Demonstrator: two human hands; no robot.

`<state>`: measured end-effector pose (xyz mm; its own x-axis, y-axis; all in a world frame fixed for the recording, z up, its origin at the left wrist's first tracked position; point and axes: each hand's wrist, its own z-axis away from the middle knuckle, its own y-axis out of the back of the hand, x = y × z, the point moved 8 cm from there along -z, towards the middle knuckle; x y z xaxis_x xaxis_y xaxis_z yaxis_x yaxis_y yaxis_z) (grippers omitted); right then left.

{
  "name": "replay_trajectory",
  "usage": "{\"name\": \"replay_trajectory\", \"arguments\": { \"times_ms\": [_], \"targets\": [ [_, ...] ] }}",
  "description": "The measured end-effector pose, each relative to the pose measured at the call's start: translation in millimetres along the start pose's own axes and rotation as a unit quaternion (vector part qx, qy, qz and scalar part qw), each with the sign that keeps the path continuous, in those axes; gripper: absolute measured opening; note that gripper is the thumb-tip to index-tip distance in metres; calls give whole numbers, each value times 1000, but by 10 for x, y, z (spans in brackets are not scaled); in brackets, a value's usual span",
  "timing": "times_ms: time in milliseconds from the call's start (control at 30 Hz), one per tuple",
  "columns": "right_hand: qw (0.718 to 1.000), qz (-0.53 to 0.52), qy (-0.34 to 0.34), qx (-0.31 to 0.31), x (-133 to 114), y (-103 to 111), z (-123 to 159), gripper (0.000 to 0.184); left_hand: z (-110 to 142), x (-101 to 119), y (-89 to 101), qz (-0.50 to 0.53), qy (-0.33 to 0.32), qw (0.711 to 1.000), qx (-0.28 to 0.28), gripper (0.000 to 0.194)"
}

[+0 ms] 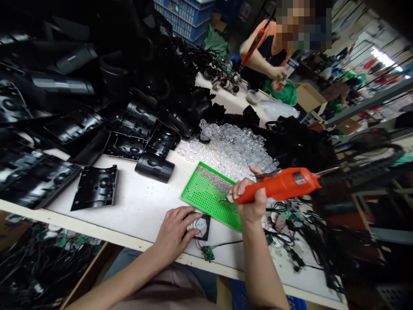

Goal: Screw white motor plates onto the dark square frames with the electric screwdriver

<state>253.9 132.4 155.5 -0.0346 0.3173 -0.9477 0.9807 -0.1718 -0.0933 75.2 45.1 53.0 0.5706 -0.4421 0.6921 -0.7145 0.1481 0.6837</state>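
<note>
From the head view, the left hand [176, 234] lies spread over a black housing [206, 227] with a white disc [199, 224], nearer it than the right hand [250, 198], which grips an orange screwdriver [279, 185] lying sideways, tip over a green pegboard [206, 193].

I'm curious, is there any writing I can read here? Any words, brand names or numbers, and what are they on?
No text here can be read.
The orange electric screwdriver in the right hand carries a small label with markings, too small and blurred to read.
The small green circuit board on the table shows no legible markings; it is too small to tell.
</note>
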Motion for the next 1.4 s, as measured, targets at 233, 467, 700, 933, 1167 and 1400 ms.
{"name": "replay_trajectory", "arguments": {
  "times_ms": [233,467,700,933,1167,1400],
  "targets": [
    [999,-29,-4,-20,353,-113,32,56,-3,-16,-11,4,6,1000,-10,28],
    [997,-76,-22,-25,495,-101,70,54,-9,2,16,1,-4,1000,9,27],
    [996,-77,-22,-47,550,-137,115,49,-8,4,16,3,-7,1000,9,27],
    [998,-63,-15,-20,390,-135,49,51,2,17,27,4,-19,1000,23,28],
    [983,-173,-35,-43,-355,-351,146,60,47,159,283,31,-29,994,97,42],
    [956,-242,-90,-141,-415,-761,556,57,90,251,326,58,-9,996,74,24]
  ]
}}
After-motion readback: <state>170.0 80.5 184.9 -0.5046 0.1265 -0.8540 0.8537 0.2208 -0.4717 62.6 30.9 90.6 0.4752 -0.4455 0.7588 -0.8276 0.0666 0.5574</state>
